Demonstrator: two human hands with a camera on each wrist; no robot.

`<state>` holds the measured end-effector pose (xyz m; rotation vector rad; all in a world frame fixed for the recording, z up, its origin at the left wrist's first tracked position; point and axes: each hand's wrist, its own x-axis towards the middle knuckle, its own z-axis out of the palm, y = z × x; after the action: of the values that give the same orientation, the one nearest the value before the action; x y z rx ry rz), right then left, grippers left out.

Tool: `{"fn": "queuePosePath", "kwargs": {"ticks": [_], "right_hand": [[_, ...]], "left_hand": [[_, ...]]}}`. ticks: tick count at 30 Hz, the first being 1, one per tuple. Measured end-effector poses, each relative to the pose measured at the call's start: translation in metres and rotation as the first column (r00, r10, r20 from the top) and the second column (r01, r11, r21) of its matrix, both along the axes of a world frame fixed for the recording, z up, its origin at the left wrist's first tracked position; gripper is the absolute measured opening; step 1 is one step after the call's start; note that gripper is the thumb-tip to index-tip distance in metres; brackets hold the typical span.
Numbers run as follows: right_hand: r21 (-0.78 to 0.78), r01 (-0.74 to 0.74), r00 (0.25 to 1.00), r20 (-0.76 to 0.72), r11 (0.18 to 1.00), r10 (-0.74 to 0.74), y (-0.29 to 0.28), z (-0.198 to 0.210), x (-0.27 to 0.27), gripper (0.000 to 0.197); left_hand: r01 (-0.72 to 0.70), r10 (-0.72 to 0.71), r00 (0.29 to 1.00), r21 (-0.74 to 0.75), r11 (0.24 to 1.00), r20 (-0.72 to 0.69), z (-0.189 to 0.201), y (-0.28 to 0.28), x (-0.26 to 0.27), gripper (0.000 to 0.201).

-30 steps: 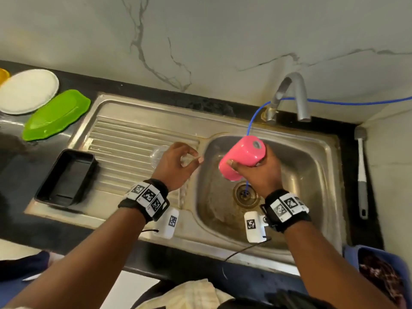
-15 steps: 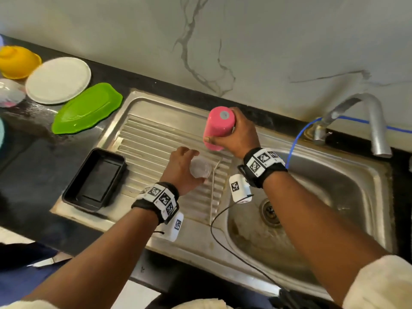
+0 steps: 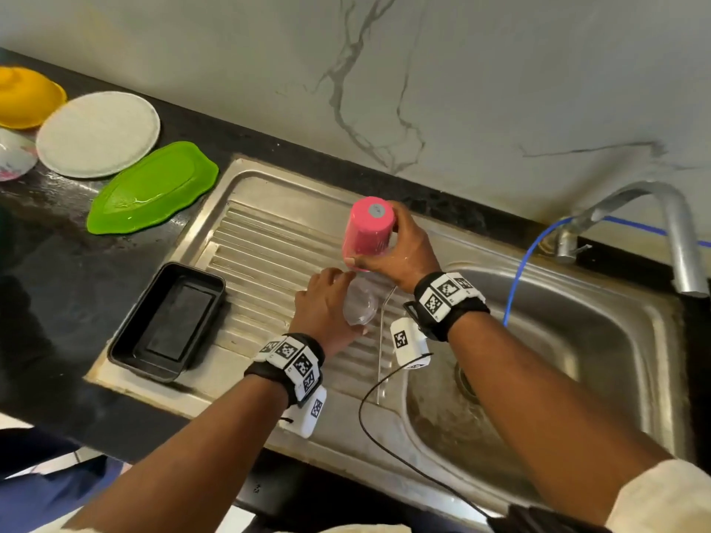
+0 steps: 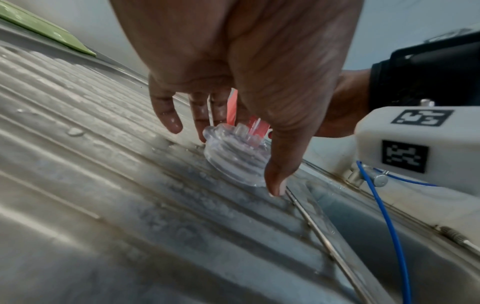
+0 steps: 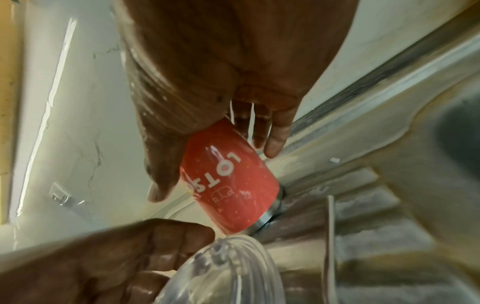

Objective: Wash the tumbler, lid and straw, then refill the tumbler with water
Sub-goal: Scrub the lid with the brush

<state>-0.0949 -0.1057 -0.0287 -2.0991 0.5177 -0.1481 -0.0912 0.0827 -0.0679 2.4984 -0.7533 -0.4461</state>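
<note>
Right hand [image 3: 400,248] is gripping the pink tumbler [image 3: 368,232] upside down, fingers wrapped round its body, rim resting on the ridged drainboard [image 3: 261,255] near its back edge — the wrist view is showing the metal rim touching the steel. Just in front of it, the left hand [image 3: 327,305] is reaching over the clear lid [image 3: 359,306], which is sitting on the drainboard; fingers are spread fairly wide and pointing down around it, thumb tip just beside its edge, but a firm grip isn't showing. Straw [image 3: 381,340] is lying on the drainboard along the edge next to the basin [image 3: 577,359]. A black tray [image 3: 169,321] is sitting at the drainboard's left front corner, and a green dish [image 3: 154,186] is lying on the worktop beyond.
</note>
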Motion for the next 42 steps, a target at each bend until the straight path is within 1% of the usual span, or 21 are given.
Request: {"fn": "queuePosePath", "kwargs": {"ticks": [2,4,5,7,9,10,11,12,15,17,19,22,26,29,30,32,35,37,39,42], "right_hand": [[-0.007,-0.002,1.0,-0.027,1.0,0.002,-0.002,0.002,-0.013,0.103],[-0.021,0.032,0.998,-0.049,0.999,-0.033,-0.007,0.001,-0.033,0.094],[-0.023,0.056,0.997,-0.045,0.998,-0.057,-0.009,0.001,-0.045,0.084],[0.012,0.119,0.992,-0.032,0.993,-0.118,-0.015,0.001,-0.07,0.056],[0.147,0.176,0.984,-0.045,0.973,-0.171,-0.019,0.002,-0.094,0.025],[0.229,0.198,0.98,-0.059,0.953,-0.189,-0.02,0.002,-0.105,0.017],[0.296,0.222,0.975,-0.079,0.929,-0.208,-0.022,0.003,-0.117,0.017],[0.345,0.247,0.969,-0.103,0.906,-0.225,-0.023,0.002,-0.128,0.021],[0.436,0.289,0.957,-0.142,0.852,-0.251,-0.03,0.007,-0.159,0.03],[0.455,0.313,0.95,-0.143,0.834,-0.279,-0.039,0.013,-0.179,0.031],[0.481,0.329,0.942,-0.112,0.813,-0.315,-0.053,0.023,-0.2,0.032],[0.537,0.335,0.933,-0.077,0.774,-0.351,-0.078,0.032,-0.231,0.027],[0.566,0.302,0.936,-0.025,0.767,-0.351,-0.111,0.035,-0.268,0.024],[0.565,0.325,0.919,0.002,0.758,-0.395,-0.135,0.036,-0.285,0.024],[0.576,0.348,0.904,0.002,0.74,-0.427,-0.142,0.035,-0.29,0.024],[0.612,0.393,0.87,-0.006,0.686,-0.493,-0.156,0.031,-0.296,0.025],[0.643,0.444,0.831,-0.037,0.623,-0.555,-0.17,0.025,-0.302,0.024],[0.638,0.472,0.814,-0.051,0.608,-0.579,-0.175,0.024,-0.308,0.03],[0.641,0.479,0.805,-0.05,0.599,-0.591,-0.179,0.026,-0.313,0.032],[0.622,0.498,0.801,-0.063,0.605,-0.595,-0.182,0.031,-0.317,0.031]], "left_hand": [[-0.015,0.015,1.0,-0.077,0.997,0.0,0.005,-0.001,0.0,0.098],[-0.017,0.018,1.0,-0.191,0.981,0.004,0.011,-0.004,-0.003,0.094],[-0.016,0.018,1.0,-0.25,0.968,0.007,0.013,-0.005,-0.005,0.092],[-0.002,0.008,1.0,-0.328,0.945,0.016,0.02,-0.012,-0.012,0.089],[0.044,-0.032,0.999,-0.357,0.933,0.041,0.027,-0.022,-0.023,0.088],[0.071,-0.055,0.997,-0.368,0.927,0.053,0.03,-0.028,-0.029,0.088],[0.097,-0.078,0.995,-0.384,0.918,0.065,0.031,-0.036,-0.036,0.087],[0.12,-0.101,0.993,-0.397,0.91,0.068,0.033,-0.044,-0.043,0.086],[0.187,-0.163,0.982,-0.411,0.892,0.093,0.04,-0.07,-0.065,0.085],[0.217,-0.182,0.975,-0.404,0.889,0.123,0.043,-0.088,-0.082,0.083],[0.221,-0.186,0.974,-0.398,0.89,0.126,0.047,-0.105,-0.101,0.085],[0.228,-0.19,0.973,-0.389,0.892,0.134,0.054,-0.134,-0.128,0.086],[0.298,-0.244,0.951,-0.354,0.887,0.189,0.059,-0.174,-0.152,0.082],[0.325,-0.29,0.945,-0.362,0.873,0.149,0.068,-0.195,-0.164,0.085],[0.322,-0.293,0.947,-0.381,0.867,0.132,0.071,-0.2,-0.167,0.085],[0.282,-0.263,0.959,-0.426,0.86,0.104,0.075,-0.21,-0.167,0.078],[0.184,-0.182,0.982,-0.439,0.88,0.046,0.079,-0.228,-0.156,0.054],[0.107,-0.138,0.989,-0.41,0.906,-0.046,0.082,-0.242,-0.144,0.042],[0.075,-0.13,0.985,-0.394,0.916,-0.117,0.084,-0.26,-0.131,0.035],[0.087,-0.129,0.986,-0.333,0.939,-0.107,0.085,-0.285,-0.117,0.029]]}}
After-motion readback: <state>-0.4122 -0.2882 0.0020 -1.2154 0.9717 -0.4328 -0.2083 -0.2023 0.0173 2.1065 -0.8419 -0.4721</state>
